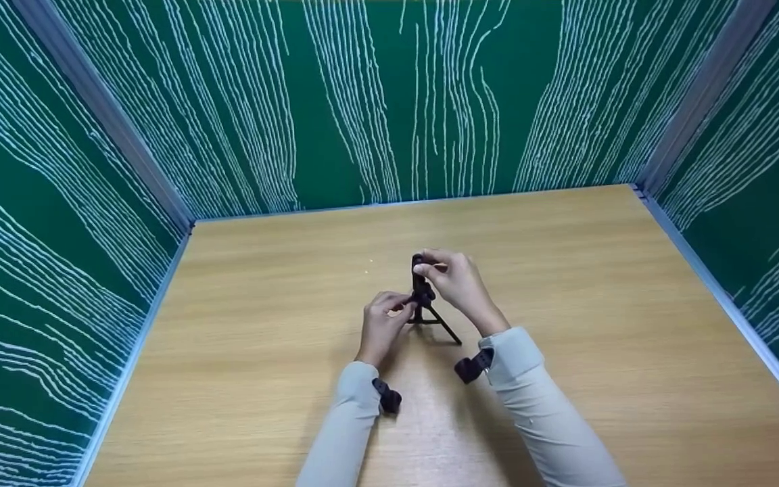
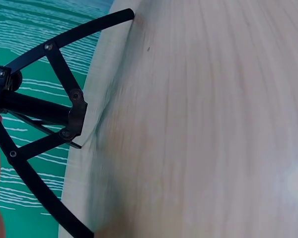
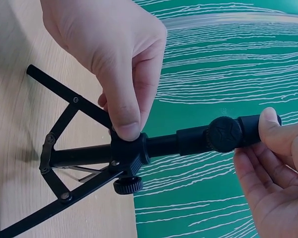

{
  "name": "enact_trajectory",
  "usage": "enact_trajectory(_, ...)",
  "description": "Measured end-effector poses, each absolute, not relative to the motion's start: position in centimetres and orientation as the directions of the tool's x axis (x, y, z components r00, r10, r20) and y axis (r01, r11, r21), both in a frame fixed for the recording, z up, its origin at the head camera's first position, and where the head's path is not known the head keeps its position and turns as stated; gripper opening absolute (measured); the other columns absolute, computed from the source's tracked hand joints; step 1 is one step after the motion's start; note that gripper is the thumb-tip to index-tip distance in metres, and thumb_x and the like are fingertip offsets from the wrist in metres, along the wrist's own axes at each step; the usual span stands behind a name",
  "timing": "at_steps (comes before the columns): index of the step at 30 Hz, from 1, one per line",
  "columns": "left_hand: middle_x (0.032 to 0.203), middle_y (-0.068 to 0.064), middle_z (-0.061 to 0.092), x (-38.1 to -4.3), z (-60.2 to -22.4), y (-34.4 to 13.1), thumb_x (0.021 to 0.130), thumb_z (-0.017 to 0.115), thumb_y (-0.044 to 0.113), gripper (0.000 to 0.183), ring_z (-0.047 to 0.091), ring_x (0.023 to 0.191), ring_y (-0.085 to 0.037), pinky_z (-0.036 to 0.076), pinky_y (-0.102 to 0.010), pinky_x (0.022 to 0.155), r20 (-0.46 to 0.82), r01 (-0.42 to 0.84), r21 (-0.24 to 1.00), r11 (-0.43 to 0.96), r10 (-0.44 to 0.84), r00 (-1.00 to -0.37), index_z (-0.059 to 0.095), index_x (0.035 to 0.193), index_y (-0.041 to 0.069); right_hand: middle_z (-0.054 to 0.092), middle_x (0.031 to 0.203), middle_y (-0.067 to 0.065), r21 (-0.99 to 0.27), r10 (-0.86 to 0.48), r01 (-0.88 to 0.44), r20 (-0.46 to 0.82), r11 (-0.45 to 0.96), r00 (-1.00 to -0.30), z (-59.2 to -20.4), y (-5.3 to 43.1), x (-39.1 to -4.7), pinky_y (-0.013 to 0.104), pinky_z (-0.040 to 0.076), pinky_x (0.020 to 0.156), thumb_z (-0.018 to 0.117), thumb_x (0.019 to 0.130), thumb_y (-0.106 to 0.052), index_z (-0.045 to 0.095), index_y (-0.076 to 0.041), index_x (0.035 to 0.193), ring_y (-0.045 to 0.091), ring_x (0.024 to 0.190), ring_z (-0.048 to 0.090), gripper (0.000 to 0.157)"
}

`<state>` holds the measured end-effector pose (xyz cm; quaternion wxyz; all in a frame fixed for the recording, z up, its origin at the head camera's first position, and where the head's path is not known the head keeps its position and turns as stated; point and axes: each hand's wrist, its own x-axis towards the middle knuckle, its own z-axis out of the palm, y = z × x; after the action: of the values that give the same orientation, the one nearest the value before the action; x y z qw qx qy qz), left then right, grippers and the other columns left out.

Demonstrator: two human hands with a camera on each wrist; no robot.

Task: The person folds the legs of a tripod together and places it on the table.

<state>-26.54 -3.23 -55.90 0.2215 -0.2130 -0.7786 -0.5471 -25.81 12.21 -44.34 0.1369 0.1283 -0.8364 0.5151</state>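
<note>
A small black tripod point(image 1: 422, 293) stands on the table with its legs spread. My left hand point(image 1: 381, 326) pinches the collar at the top of the legs, its thumb pressed on the collar point(image 3: 126, 152) in the right wrist view. Higher up, my right hand point(image 1: 460, 283) holds the upper end of the centre post between thumb and fingers. A round knob point(image 3: 224, 134) sits on the post just below that grip, and a ribbed knob point(image 3: 128, 185) sticks out beside the collar. In the left wrist view the hinged leg braces point(image 2: 64, 74) show, with only a sliver of the hand.
The wooden table point(image 1: 261, 338) lies under the tripod, bordered by green walls point(image 1: 335, 169) with wavy white lines at the back and sides. Black wrist cameras point(image 1: 472, 366) are strapped over both pale sleeves.
</note>
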Motion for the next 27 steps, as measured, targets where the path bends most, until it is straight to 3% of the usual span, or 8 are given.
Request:
enact_trajectory(10, 0.083, -0.019, 0.07, -24.5, -52.8, -3.2, 0.08, 0.07, -0.007, 0.008, 0.064, 0.075, -0.031, 0.056, -0.035, 0.069, 0.577, 0.571, 0.774, 0.273, 0.066, -0.814, 0.073, 0.088, -0.009, 0.07, 0.105, 0.023, -0.826, -0.086, -0.345, 0.344, 0.445, -0.935, -44.0, 11.9, -25.7, 0.04, 0.055, 0.088, 0.069, 0.086, -0.005, 0.067, 0.008, 0.111, 0.033, 0.101, 0.067, 0.028)
enact_trajectory(19, 0.086, -0.019, 0.07, -24.2, -52.4, -3.4, 0.082, 0.069, -0.006, 0.012, 0.065, 0.075, -0.021, 0.055, -0.021, 0.068, 0.535, 0.533, 0.804, 0.262, 0.071, -0.842, 0.072, 0.093, -0.009, 0.071, 0.103, 0.021, -0.819, -0.103, -0.36, 0.353, 0.447, -0.93, -43.9, 11.8, -25.5, 0.042, 0.055, 0.088, 0.068, 0.087, -0.005, 0.069, 0.005, 0.108, 0.03, 0.1, 0.067, 0.023)
enact_trajectory(27, 0.087, -0.019, 0.07, -25.1, -54.1, -3.3, 0.082, 0.07, -0.004, 0.012, 0.065, 0.077, -0.018, 0.056, -0.022, 0.069, 0.508, 0.506, 0.825, 0.252, 0.061, -0.859, 0.073, 0.093, -0.008, 0.072, 0.101, 0.019, -0.818, -0.105, -0.355, 0.346, 0.453, -0.932, -44.0, 11.8, -25.5, 0.04, 0.055, 0.088, 0.068, 0.088, -0.007, 0.07, 0.004, 0.108, 0.029, 0.099, 0.067, 0.023)
